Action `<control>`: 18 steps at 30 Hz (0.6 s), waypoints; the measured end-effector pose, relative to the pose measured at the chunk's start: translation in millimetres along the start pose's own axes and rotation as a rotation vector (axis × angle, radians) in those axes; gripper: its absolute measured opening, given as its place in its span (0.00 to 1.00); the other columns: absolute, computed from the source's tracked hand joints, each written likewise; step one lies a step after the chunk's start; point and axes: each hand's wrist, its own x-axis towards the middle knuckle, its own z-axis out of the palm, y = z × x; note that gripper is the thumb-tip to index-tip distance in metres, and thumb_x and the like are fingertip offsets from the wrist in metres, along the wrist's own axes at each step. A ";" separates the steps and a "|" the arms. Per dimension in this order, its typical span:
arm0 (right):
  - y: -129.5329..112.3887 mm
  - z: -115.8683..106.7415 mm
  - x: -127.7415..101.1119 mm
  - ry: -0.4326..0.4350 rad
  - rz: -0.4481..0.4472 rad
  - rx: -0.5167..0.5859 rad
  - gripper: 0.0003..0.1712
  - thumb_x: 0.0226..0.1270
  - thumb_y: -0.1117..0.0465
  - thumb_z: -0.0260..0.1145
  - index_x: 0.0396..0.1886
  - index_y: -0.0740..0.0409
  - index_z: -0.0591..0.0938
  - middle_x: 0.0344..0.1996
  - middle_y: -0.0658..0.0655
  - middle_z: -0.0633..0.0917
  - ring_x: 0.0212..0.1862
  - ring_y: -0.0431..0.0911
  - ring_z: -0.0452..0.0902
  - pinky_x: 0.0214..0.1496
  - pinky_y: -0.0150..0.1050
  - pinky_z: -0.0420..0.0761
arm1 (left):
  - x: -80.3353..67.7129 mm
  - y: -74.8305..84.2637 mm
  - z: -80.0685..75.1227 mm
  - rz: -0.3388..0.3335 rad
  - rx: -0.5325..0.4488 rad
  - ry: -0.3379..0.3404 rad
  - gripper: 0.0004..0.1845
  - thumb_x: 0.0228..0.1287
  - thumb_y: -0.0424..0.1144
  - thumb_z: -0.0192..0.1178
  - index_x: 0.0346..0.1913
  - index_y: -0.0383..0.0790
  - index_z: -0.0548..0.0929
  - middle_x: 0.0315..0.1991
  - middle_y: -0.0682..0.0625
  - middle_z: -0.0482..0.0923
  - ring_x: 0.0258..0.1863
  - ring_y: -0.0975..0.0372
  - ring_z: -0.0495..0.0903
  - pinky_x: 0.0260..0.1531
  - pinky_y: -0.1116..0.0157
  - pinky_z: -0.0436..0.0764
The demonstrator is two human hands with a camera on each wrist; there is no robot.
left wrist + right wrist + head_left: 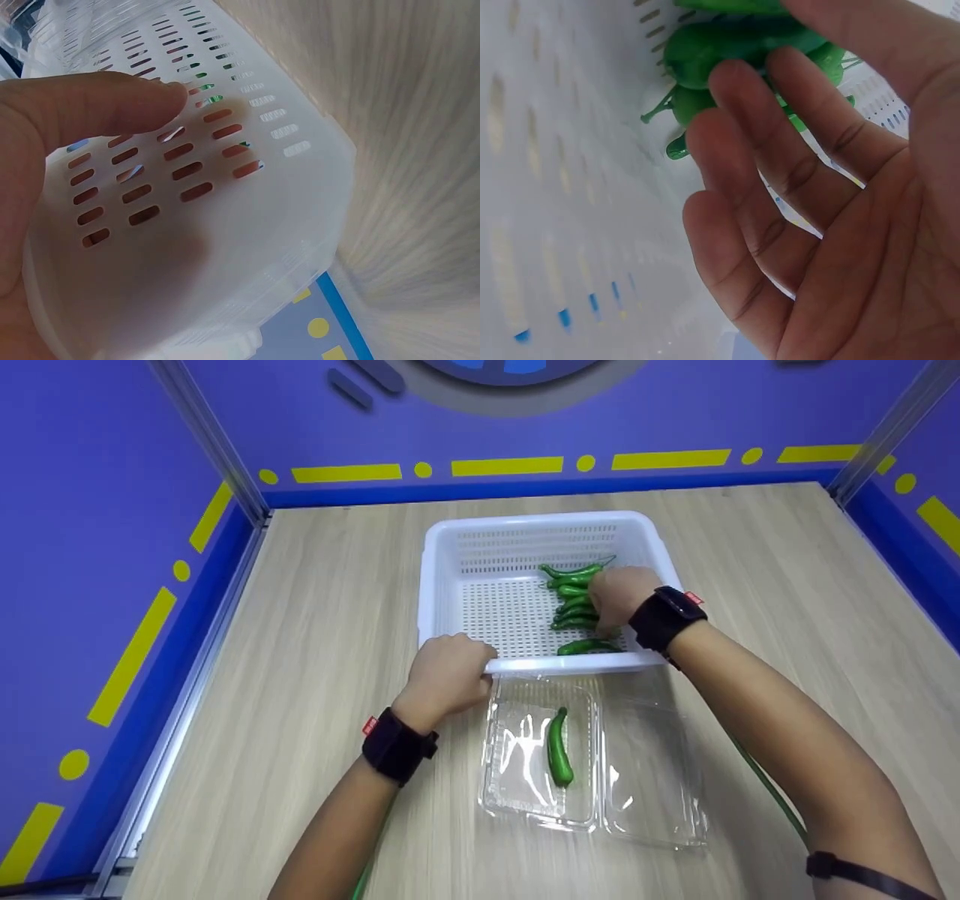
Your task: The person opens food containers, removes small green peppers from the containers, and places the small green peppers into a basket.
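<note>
My left hand (452, 671) grips the near left rim of a white perforated basket (574, 663). In the left wrist view, its thumb (139, 107) presses on the outside of the basket wall. My right hand (624, 596) is inside the basket, over several green chili peppers (576, 580) on its right side. The right wrist view shows loosely bent fingers (739, 157) at a dark green pepper (705, 56), with no clear grip on it. Another chili pepper (587, 646) lies apart near the front wall. One more chili pepper (559, 750) sits in a clear plastic clamshell box (517, 802).
The clamshell's lid (652, 780) lies folded out to the right on the wooden table (330, 660). Its box half reaches up to the basket's front edge. Blue panels (360, 435) with yellow marks stand behind and at both sides of the table.
</note>
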 end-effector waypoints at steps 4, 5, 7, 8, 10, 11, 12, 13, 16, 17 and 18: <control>0.0 -1.4 -0.4 -0.004 -0.008 -0.017 0.22 0.41 0.60 0.81 0.13 0.51 0.72 0.17 0.48 0.73 0.23 0.47 0.69 0.24 0.41 0.67 | 0.3 0.6 0.2 0.002 0.009 0.000 0.14 0.52 0.33 0.61 0.18 0.50 0.67 0.16 0.56 0.60 0.19 0.60 0.67 0.19 0.57 0.75; 0.1 -1.4 -0.1 -0.006 -0.009 -0.018 0.22 0.42 0.61 0.80 0.13 0.51 0.71 0.17 0.48 0.73 0.23 0.47 0.69 0.24 0.41 0.67 | 0.3 0.6 0.2 0.004 0.011 0.000 0.14 0.52 0.33 0.61 0.18 0.49 0.67 0.16 0.56 0.60 0.19 0.60 0.67 0.19 0.57 0.75; 0.4 -1.5 0.1 -0.007 -0.007 -0.016 0.21 0.43 0.62 0.78 0.13 0.52 0.71 0.17 0.49 0.73 0.23 0.47 0.69 0.24 0.41 0.67 | 0.3 0.4 0.5 0.007 0.012 0.002 0.14 0.51 0.33 0.61 0.18 0.49 0.68 0.16 0.56 0.60 0.19 0.60 0.67 0.19 0.57 0.75; 0.7 -1.6 0.2 -0.008 -0.006 -0.014 0.20 0.43 0.63 0.78 0.14 0.52 0.71 0.17 0.49 0.73 0.23 0.47 0.69 0.24 0.41 0.67 | 0.3 0.3 0.7 0.007 0.013 0.004 0.13 0.52 0.33 0.61 0.19 0.49 0.69 0.16 0.56 0.61 0.19 0.60 0.67 0.19 0.57 0.75; 1.4 -2.0 0.1 -0.013 -0.002 -0.002 0.19 0.44 0.62 0.78 0.15 0.53 0.72 0.18 0.49 0.74 0.24 0.48 0.70 0.25 0.41 0.67 | 0.4 -0.1 1.1 0.009 0.011 0.006 0.11 0.52 0.33 0.61 0.19 0.49 0.72 0.16 0.56 0.63 0.19 0.59 0.69 0.20 0.56 0.76; 1.8 -2.6 0.0 -0.015 0.000 0.006 0.19 0.45 0.62 0.78 0.15 0.53 0.73 0.18 0.49 0.74 0.24 0.48 0.70 0.26 0.41 0.67 | 0.2 -0.2 1.1 0.008 0.010 0.005 0.10 0.52 0.33 0.62 0.20 0.48 0.73 0.16 0.56 0.64 0.19 0.59 0.70 0.20 0.56 0.77; 2.3 -3.4 -0.3 -0.013 0.004 0.016 0.19 0.46 0.61 0.79 0.16 0.53 0.73 0.18 0.49 0.75 0.25 0.48 0.71 0.26 0.41 0.67 | 0.2 -0.3 1.1 0.008 0.010 0.006 0.09 0.52 0.34 0.62 0.20 0.48 0.74 0.16 0.55 0.66 0.19 0.58 0.72 0.20 0.55 0.77; 2.8 -4.4 -0.8 -0.010 0.007 0.026 0.20 0.46 0.60 0.80 0.16 0.53 0.73 0.18 0.49 0.74 0.24 0.47 0.70 0.26 0.40 0.67 | 0.2 -0.4 1.0 0.007 0.008 0.005 0.08 0.52 0.34 0.62 0.21 0.48 0.76 0.17 0.55 0.68 0.19 0.58 0.73 0.21 0.55 0.77; 3.8 -8.6 -2.2 0.008 0.008 0.063 0.23 0.48 0.57 0.80 0.14 0.52 0.70 0.16 0.48 0.70 0.22 0.45 0.65 0.25 0.39 0.62 | -0.2 -0.4 0.1 0.004 0.002 0.002 0.06 0.53 0.34 0.63 0.23 0.47 0.79 0.18 0.54 0.73 0.20 0.57 0.75 0.22 0.54 0.78; 4.2 -10.7 -3.5 0.018 0.005 0.073 0.24 0.49 0.55 0.79 0.14 0.51 0.70 0.15 0.47 0.69 0.22 0.44 0.64 0.25 0.38 0.61 | -0.1 -0.2 -0.3 0.003 -0.001 0.000 0.05 0.53 0.35 0.63 0.23 0.47 0.80 0.18 0.54 0.73 0.20 0.57 0.75 0.22 0.55 0.78; 4.3 -13.2 -5.3 0.030 0.001 0.082 0.25 0.50 0.54 0.79 0.13 0.51 0.68 0.14 0.47 0.67 0.21 0.43 0.62 0.24 0.38 0.59 | 0.1 0.0 -0.7 0.003 -0.005 -0.001 0.05 0.53 0.35 0.63 0.23 0.47 0.80 0.18 0.54 0.74 0.20 0.57 0.75 0.22 0.55 0.78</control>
